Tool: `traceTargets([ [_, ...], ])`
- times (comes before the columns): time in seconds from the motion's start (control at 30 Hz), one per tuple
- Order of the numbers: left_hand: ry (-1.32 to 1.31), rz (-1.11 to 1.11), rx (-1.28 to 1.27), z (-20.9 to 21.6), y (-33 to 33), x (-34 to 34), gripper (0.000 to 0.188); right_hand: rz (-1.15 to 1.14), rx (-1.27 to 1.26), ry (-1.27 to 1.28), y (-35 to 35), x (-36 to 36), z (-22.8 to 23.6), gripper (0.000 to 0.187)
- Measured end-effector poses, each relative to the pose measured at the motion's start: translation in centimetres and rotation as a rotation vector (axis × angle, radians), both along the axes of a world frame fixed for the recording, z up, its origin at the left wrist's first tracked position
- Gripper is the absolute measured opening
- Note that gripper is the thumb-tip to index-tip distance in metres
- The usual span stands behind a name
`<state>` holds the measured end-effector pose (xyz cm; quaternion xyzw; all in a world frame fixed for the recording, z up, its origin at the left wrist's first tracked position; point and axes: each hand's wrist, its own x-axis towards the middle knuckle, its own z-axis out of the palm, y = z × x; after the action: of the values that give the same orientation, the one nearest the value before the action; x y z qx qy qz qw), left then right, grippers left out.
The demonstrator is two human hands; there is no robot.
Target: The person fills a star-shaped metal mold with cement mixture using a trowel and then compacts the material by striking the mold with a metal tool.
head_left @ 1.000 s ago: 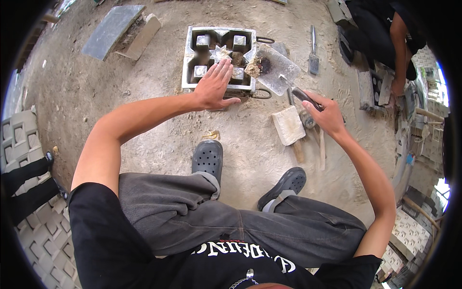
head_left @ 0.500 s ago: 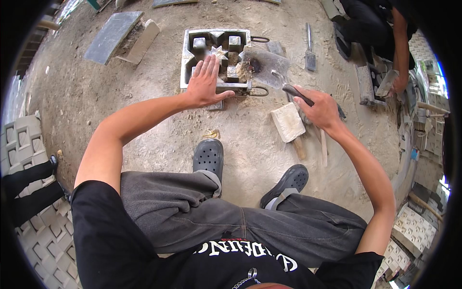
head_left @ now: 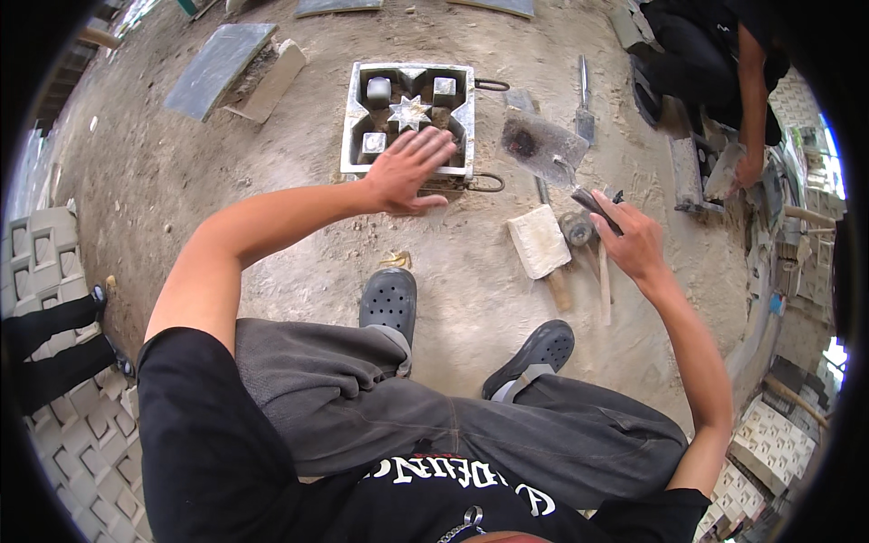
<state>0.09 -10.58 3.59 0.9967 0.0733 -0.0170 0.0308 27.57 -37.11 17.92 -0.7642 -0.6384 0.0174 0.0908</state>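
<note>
A square metal mould (head_left: 348, 136) lies on the ground, with four square posts, a star-shaped centre piece and two wire loop handles on its right side. My left hand (head_left: 412, 172) hovers at its near right part, palm down with fingers stretched out, hiding that corner. To the right, my right hand (head_left: 634, 242) grips the dark handle of a flat trowel (head_left: 548, 149). The blade, marked by a dark patch, is off the mould's right side. Near my right hand lie a mallet with a pale block head (head_left: 539, 242) and a dark rounded tool (head_left: 576, 228).
A narrow trowel (head_left: 585, 124) lies beyond the blade. Leaning slabs (head_left: 220, 71) stand at far left. A person in dark clothes (head_left: 697, 54) works at another mould (head_left: 690, 172) at far right. Patterned tiles (head_left: 47, 262) line the left edge; someone's legs (head_left: 56, 328) show there.
The trowel has drawn away from the mould to the right, and the pale crumbs at its blade are gone from there. My left hand has shifted right across the mould.
</note>
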Motion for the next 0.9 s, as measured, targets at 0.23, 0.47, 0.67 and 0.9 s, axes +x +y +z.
traceTargets([
  [0.23, 0.022, 0.316, -0.001, -1.5, 5.1, -0.2, 0.091, -0.075, -0.006, 0.032, -1.5, 1.4, -0.4, 0.034],
  [0.47, 0.051, 0.028, 0.079, -0.3, 7.5, 2.8, 0.087, -0.118, -0.047, 0.094, -2.7, 3.1, -2.0, 0.034],
  [0.67, -0.012, 0.274, 0.015, -1.4, 8.6, -0.4, 0.091, -0.129, -0.026, 0.130, -2.6, 3.1, -3.1, 0.033],
  [0.9, -0.055, 0.210, -0.019, -2.7, 12.0, -0.4, 0.082, -0.397, 0.011, 0.360, -7.1, 6.3, -4.5, 0.034],
])
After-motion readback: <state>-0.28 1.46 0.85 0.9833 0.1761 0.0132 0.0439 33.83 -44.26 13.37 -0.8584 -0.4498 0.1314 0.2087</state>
